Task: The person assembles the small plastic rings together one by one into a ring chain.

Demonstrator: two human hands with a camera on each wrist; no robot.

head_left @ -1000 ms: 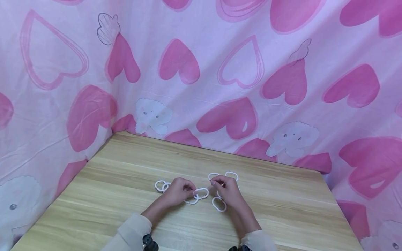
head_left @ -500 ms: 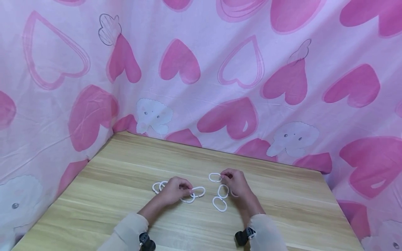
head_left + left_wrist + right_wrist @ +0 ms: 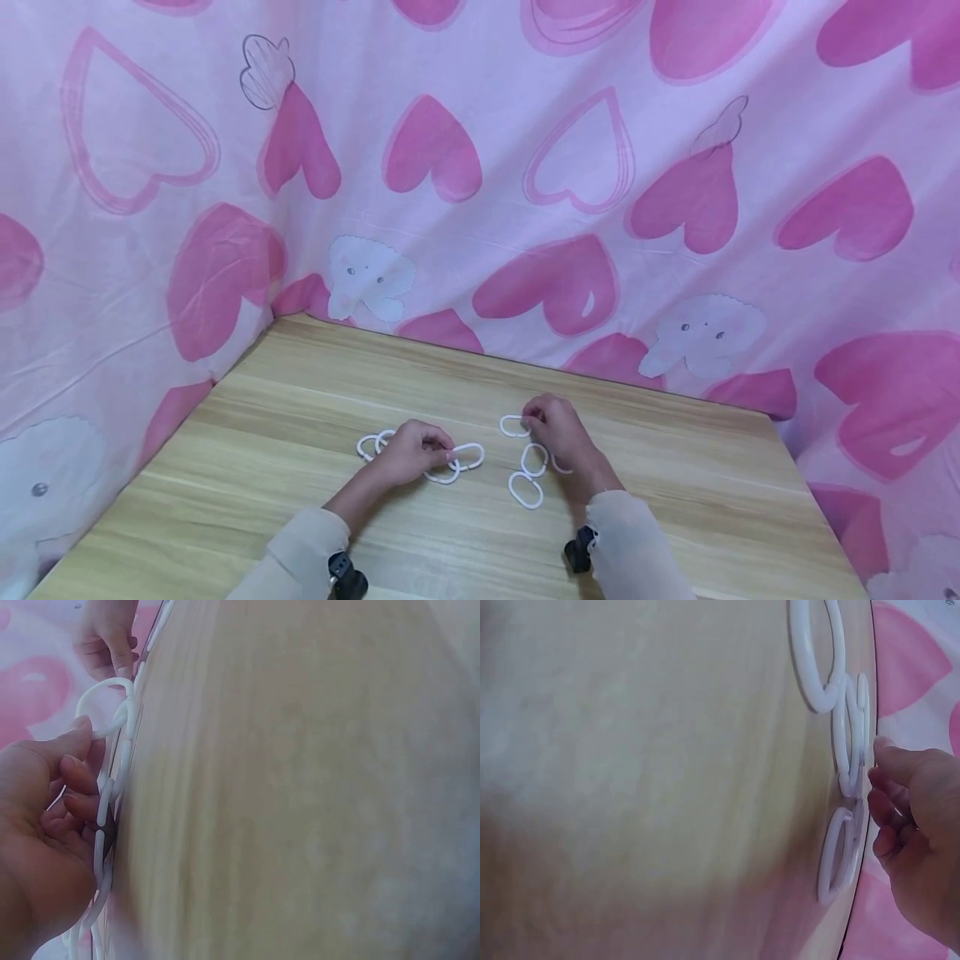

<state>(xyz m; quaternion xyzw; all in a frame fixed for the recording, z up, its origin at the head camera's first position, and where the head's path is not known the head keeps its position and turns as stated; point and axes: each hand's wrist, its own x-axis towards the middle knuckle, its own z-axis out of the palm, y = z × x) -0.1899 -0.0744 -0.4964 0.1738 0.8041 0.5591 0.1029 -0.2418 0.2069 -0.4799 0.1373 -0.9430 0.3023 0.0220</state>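
My left hand [image 3: 408, 454] pinches a white plastic chain link [image 3: 468, 456] between thumb and fingertips. In the left wrist view this link [image 3: 105, 686] stands raised and is hooked to others in a chain that runs past the hand. My right hand [image 3: 558, 429] is at the right end of a loose white link [image 3: 510, 431], thumb and fingers bent toward it. In the right wrist view its thumb and forefinger tips lie beside the links, slightly apart; whether they grip one I cannot tell.
Closer to me lie two more links, an upper one [image 3: 534, 460] and a lower one [image 3: 526, 490], touching each other. Another link [image 3: 561, 467] is partly hidden by the right wrist. The chain's other end [image 3: 367, 447] lies left of my left hand. A heart-print curtain [image 3: 555, 283] borders the wooden table [image 3: 300, 392].
My right hand has moved away from the left hand's link, up and right to the far loose links. My left hand has drawn slightly left with the chain.
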